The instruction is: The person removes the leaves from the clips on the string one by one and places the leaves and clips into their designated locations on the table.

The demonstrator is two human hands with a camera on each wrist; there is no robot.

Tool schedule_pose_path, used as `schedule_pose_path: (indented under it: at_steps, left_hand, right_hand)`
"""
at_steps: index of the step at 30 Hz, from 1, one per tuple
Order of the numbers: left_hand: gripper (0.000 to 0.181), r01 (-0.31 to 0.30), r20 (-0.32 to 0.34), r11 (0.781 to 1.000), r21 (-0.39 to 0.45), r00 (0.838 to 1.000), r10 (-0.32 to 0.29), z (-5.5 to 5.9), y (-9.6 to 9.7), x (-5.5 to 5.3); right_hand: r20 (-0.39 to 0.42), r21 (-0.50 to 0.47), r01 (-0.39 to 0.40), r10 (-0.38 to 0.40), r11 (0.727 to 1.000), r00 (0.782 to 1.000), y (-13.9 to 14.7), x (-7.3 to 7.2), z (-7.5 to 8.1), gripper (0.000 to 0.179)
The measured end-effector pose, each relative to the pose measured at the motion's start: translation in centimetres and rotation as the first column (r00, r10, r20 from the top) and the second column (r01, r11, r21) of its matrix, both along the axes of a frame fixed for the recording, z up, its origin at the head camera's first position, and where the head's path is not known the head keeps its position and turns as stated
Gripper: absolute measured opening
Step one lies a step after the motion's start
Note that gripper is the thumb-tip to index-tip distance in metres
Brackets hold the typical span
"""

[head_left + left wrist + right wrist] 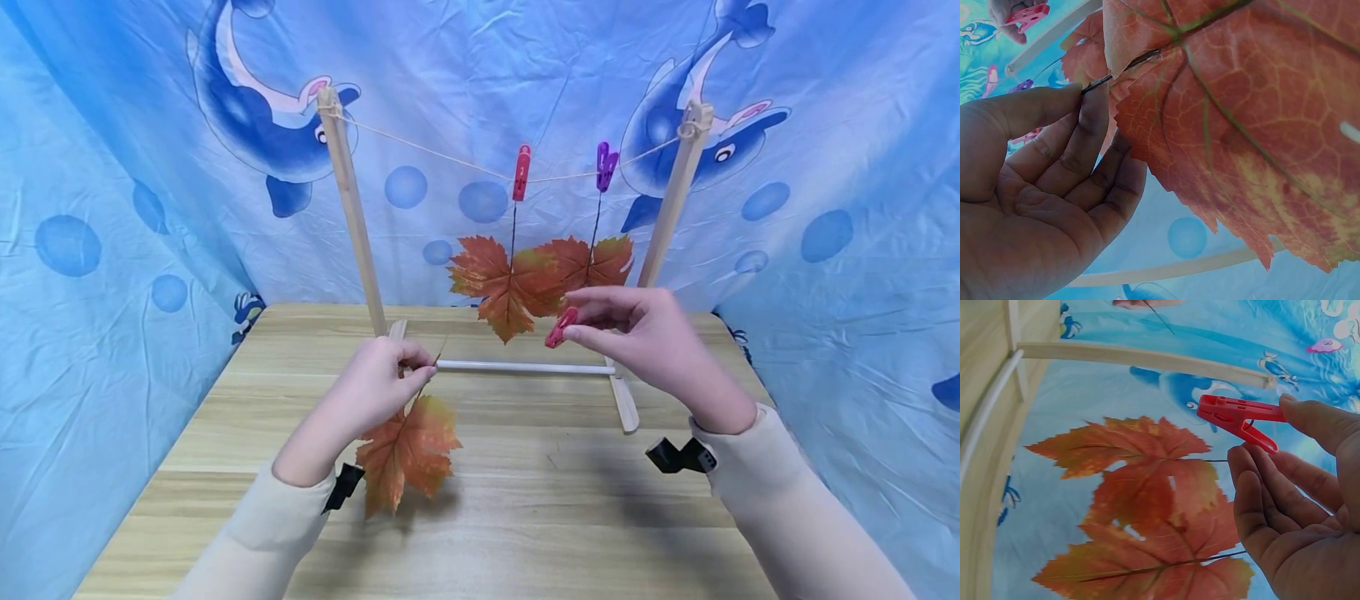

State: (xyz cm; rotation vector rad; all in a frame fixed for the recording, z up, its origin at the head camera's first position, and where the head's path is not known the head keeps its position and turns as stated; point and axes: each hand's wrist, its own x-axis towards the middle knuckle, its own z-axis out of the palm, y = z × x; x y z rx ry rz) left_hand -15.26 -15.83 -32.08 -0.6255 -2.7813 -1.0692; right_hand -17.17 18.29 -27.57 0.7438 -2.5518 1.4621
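My left hand (382, 379) pinches the thin dark stem of an orange maple leaf (408, 450), which hangs below the fingers over the table. In the left wrist view the stem lies between thumb and index finger, with the leaf (1241, 125) spreading to the right. My right hand (645, 342) holds a red clothespin (561, 327) by its handle ends between thumb and fingers. That clothespin (1238, 419) shows from the side in the right wrist view, with nothing in its jaws. Two more maple leaves hang behind, the nearer leaf (506, 287) just left of my right hand.
A string (427, 143) runs between two wooden posts, the left post (351, 208) and the right post (675, 196). On it sit a red clothespin (521, 172) and a purple clothespin (606, 167), holding leaf stems. A white rod (525, 367) joins the stand's feet on the wooden table (525, 533).
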Motion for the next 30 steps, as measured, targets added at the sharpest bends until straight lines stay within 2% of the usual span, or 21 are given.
schedule_pose_path:
  at_steps: [7,20,25,30]
  left_hand:
    - [0.008,0.008,0.032,0.999,-0.042,0.999,-0.006,-1.3,0.2,0.0]
    - [0.01,0.05,0.045,0.996,-0.07,0.998,-0.047,-2.7,0.4,-0.3]
    - [0.011,0.061,0.055,0.995,-0.085,0.997,-0.056,-3.4,0.4,-0.4]
    - [0.012,0.061,0.063,0.993,-0.102,0.996,-0.055,-4.1,0.6,-0.3]
  right_hand:
    - [0.081,0.026,0.02,-0.022,0.999,0.996,0.5,0.1,-2.3,0.03]
    - [0.123,0.016,0.062,-0.064,0.998,0.99,1.5,-0.2,-6.8,0.033]
    - [0.08,0.026,0.057,-0.059,0.998,0.995,1.7,-0.5,-8.4,0.039]
    - [0.035,0.061,0.053,-0.055,0.997,0.998,1.9,-0.6,-9.8,0.032]
